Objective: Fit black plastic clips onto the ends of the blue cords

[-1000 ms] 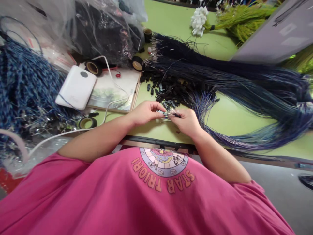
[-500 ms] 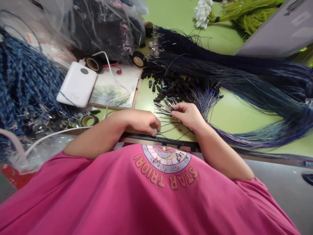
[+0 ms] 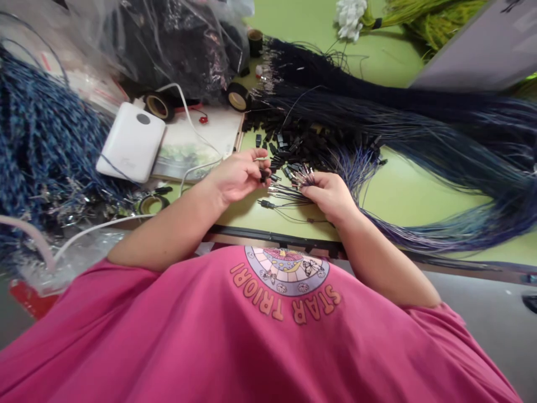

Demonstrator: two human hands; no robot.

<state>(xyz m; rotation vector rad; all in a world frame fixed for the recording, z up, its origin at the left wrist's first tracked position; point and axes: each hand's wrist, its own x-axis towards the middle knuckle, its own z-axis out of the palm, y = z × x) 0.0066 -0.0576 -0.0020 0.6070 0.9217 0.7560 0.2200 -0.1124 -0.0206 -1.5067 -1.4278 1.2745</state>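
My left hand (image 3: 243,174) is raised over the left edge of the connector pile, its fingers curled around a small black connector housing (image 3: 264,175). To its right, my right hand (image 3: 329,193) pinches a bunch of thin dark wires (image 3: 305,178) with bare metal terminals pointing up and left. Below the hands, a wire ending in a black connector (image 3: 267,204) lies on the green table. Loose black connector housings (image 3: 300,143) are heaped just beyond both hands. The wires from my right hand run into a blue-purple bundle (image 3: 419,235) curving away to the right.
A white power bank (image 3: 131,143) with a white cable rests by a picture-covered book (image 3: 210,134). Tape rolls (image 3: 238,98) stand near a plastic bag (image 3: 176,50). Blue twisted wires (image 3: 37,140) hang at left. A long dark wire bundle (image 3: 377,106) crosses the back right.
My left hand has moved up from the table's front edge to the connector pile and now holds a housing. A wire with a connector is left lying below. My right hand shifted slightly.
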